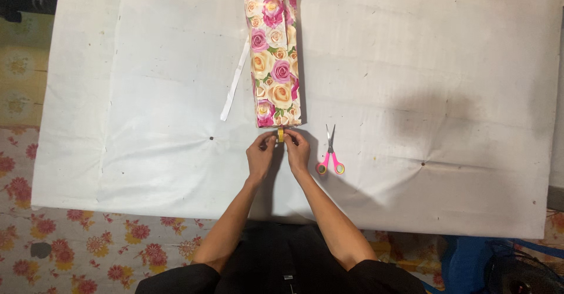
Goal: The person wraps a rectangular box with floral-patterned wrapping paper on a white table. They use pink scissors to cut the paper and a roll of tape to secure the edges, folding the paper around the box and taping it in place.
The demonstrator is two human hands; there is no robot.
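A long box wrapped in rose-patterned paper (pixel 275 59) lies lengthwise on a white sheet (pixel 411 64), its near end facing me. Just below that end, my left hand (pixel 260 156) and my right hand (pixel 298 150) are brought together, both pinching a small yellow roll of tape (pixel 281 134). The roll sits almost against the box's near edge. A pair of scissors with pink and yellow handles (pixel 330 156) lies to the right of my right hand, blades pointing away from me.
A narrow white paper strip (pixel 235 82) lies along the box's left side. The white sheet covers a padded surface on a floral floor mat (pixel 88 241). A blue object (pixel 470 264) sits at the bottom right.
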